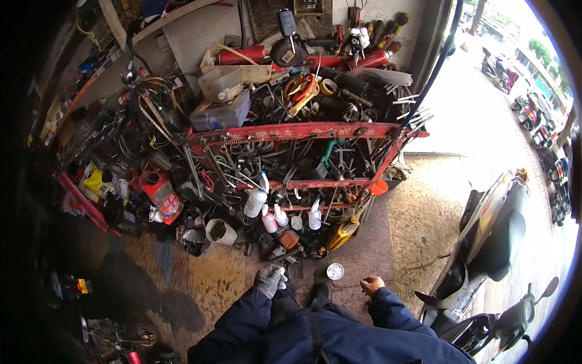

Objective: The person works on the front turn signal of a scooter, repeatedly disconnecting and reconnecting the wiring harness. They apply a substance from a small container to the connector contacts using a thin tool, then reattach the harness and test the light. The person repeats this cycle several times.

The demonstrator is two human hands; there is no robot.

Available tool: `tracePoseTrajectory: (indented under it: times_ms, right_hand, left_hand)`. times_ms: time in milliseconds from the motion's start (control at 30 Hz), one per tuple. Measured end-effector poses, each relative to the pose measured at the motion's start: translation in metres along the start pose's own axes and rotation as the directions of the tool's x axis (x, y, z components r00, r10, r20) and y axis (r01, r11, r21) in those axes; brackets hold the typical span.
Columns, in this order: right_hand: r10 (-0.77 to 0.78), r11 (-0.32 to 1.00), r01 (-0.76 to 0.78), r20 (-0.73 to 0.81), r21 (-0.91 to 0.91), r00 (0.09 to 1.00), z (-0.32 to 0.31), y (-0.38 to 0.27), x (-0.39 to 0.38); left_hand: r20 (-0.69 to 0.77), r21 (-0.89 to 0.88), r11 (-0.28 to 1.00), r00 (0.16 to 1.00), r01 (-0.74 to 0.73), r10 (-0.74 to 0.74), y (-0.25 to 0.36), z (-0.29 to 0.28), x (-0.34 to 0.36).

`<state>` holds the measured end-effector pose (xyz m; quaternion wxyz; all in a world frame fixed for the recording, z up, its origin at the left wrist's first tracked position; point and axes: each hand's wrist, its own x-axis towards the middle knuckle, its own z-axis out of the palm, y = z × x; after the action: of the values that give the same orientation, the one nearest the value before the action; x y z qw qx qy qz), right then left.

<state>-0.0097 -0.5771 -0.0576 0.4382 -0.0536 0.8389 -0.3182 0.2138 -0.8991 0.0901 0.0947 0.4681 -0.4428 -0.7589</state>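
Observation:
My left hand (271,280) wears a grey glove with pale fingertips. Its fingers are curled closed in front of my left leg, and anything inside them is hidden. My bare right hand (372,284) hangs low over the floor, its fingers bent together, with nothing visible in them. Between the hands, a round white tub (334,271) with pale contents sits on the floor, nearer my right hand and touched by neither. Beyond my left hand lie an orange-brown container (288,239) and dark parts. A yellow bottle (344,234) leans by the rack's foot.
A red metal rack (285,133) crowded with wrenches and other tools stands ahead. White spray bottles (255,202) line its lower front, beside a white bucket (220,232). To the right is a parked scooter (498,233). Machine parts (133,341) lie at the lower left.

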Motion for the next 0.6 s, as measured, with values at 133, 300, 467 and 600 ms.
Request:
tracePoseTrajectory:
  times_ms: [133, 300, 467, 600]
  right_hand:
    - [0.062, 0.993, -0.056, -0.053, 0.108, 0.997, 0.001, 0.004, -0.006]
    - [0.136, 0.984, -0.119, -0.120, 0.136, 0.983, 0.014, -0.015, -0.004]
    - [0.118, 0.982, -0.100, -0.112, 0.159, 0.987, 0.041, -0.070, 0.000]
    - [0.089, 0.986, -0.072, -0.104, 0.150, 0.991, 0.072, -0.121, 0.004]
  left_hand:
    - [0.159, 0.048, 0.998, 0.987, -0.034, 0.026, 0.026, 0.005, 0.030]
    - [0.223, 0.119, 0.993, 0.974, 0.017, -0.044, 0.057, -0.012, 0.078]
    - [0.243, 0.076, 0.997, 0.969, 0.027, -0.045, 0.084, -0.048, 0.118]
    - [0.163, 0.119, 0.992, 0.984, 0.046, -0.065, 0.106, -0.080, 0.142]
